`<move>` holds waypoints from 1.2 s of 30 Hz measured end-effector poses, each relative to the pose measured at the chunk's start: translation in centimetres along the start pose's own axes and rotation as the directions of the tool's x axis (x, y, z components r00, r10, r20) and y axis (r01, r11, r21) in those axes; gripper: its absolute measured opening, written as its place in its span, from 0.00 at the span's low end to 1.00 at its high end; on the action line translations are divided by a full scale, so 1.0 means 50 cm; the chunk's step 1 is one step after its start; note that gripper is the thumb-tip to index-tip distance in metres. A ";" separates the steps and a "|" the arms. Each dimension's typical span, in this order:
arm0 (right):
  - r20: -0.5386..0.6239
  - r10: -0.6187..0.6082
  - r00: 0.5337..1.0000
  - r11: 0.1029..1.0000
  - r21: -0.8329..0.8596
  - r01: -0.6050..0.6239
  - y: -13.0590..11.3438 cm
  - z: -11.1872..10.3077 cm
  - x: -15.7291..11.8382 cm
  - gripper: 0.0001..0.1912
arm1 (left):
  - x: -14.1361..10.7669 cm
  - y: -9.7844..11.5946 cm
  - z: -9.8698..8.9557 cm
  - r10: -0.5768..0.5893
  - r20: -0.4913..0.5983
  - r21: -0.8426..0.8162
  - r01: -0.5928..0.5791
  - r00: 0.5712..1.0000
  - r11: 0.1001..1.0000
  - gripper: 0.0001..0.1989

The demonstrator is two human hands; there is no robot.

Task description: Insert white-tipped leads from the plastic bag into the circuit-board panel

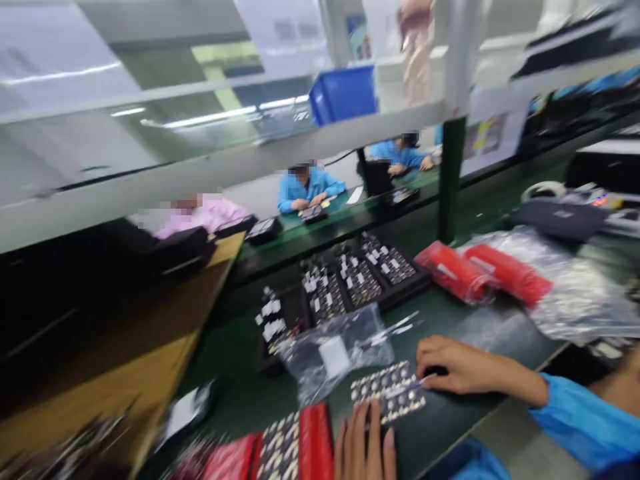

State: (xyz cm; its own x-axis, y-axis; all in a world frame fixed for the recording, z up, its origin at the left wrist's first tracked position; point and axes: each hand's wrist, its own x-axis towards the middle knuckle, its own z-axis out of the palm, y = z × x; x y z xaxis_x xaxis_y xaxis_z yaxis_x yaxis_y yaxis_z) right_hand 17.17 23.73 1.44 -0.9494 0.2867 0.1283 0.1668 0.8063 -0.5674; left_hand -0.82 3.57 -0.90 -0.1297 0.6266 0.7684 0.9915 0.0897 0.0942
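Head view, blurred by motion, shows a person in blue sleeves working at a green bench point(240, 393). The right hand point(463, 367) lies with fingers curled at the right edge of a small panel of parts point(387, 393), and seems to pinch a thin sliver of something pale against it; the blur leaves it unclear what that is or how tight the grip is. The left hand point(365, 443) rests flat, fingers together and extended, on the panel's near edge, holding nothing and only pressing down.

Done well, this step seems to call for the flat hand to pin the panel so it cannot slide on the bench, while the other hand works at one edge with light fingertip force and keeps clear of the rows of small parts.

As for containers, several black trays point(350, 283) sit in a row beyond the panel, their pockets filled with small pale and dark pieces; the leftmost looks only partly filled. A clear plastic bag point(335, 353) lies crumpled between trays and panel, a white slip inside it. Red packets point(480, 273) rest on more clear wrapping to the right. Another red-edged tray point(295, 447) of parts lies just left of the flat hand. Other people in blue sit at benches farther back.
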 end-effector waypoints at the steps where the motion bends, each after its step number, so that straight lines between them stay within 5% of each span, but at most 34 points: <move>1: 0.001 -0.024 1.000 0.999 0.037 0.024 0.010 0.008 -0.002 0.05 | -0.026 -0.009 -0.017 -0.037 0.056 0.076 0.032 0.998 0.997 0.19; 6: 0.021 -0.073 0.997 0.987 0.144 0.069 0.049 0.019 -0.015 0.09 | -0.054 -0.006 -0.050 -0.169 0.331 0.277 0.076 0.928 0.958 0.24; 14: -0.078 -0.046 0.996 0.987 0.150 0.057 0.049 0.036 -0.017 0.09 | -0.026 0.004 -0.069 -0.216 0.455 0.277 0.093 0.864 0.956 0.27; 25: 0.043 -0.071 0.997 0.992 0.112 0.065 0.054 0.011 -0.027 0.08 | -0.014 0.000 -0.076 -0.228 0.510 0.261 0.103 0.829 0.960 0.27; 36: -0.022 -0.028 0.999 0.996 0.081 0.030 0.018 -0.018 -0.002 0.13 | -0.018 -0.001 -0.072 -0.257 0.503 0.211 0.171 0.825 0.962 0.27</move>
State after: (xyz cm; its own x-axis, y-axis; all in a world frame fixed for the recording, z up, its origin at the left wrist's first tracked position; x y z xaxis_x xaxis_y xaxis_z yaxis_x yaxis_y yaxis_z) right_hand 17.67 24.92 1.66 -0.9477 0.2750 0.1620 0.1162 0.7700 -0.6273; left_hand -0.72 0.23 0.69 -0.3664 0.8837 0.2911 0.9301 0.3565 0.0883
